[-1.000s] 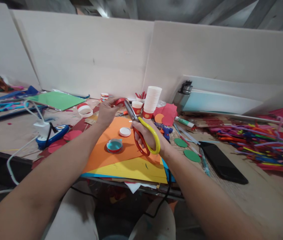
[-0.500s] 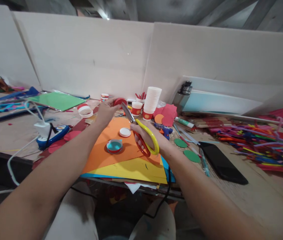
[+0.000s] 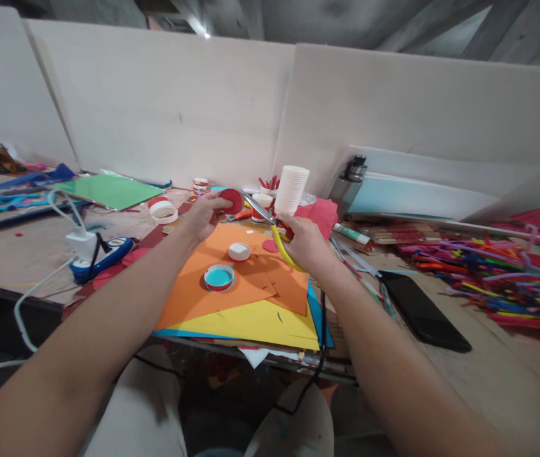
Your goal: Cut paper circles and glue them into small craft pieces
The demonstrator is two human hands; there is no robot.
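While my left hand (image 3: 203, 217) is pinching the red disc (image 3: 232, 202) over the table (image 3: 27, 257), toward its far edge, my right hand (image 3: 309, 246) is grasping the yellow-handled scissors (image 3: 277, 237), tips just beside the disc's rim. Cyan-centred ring (image 3: 219, 277) is lying on orange paper (image 3: 189, 300) nearer the front edge; cup stack (image 3: 291, 190) is standing near the far edge.
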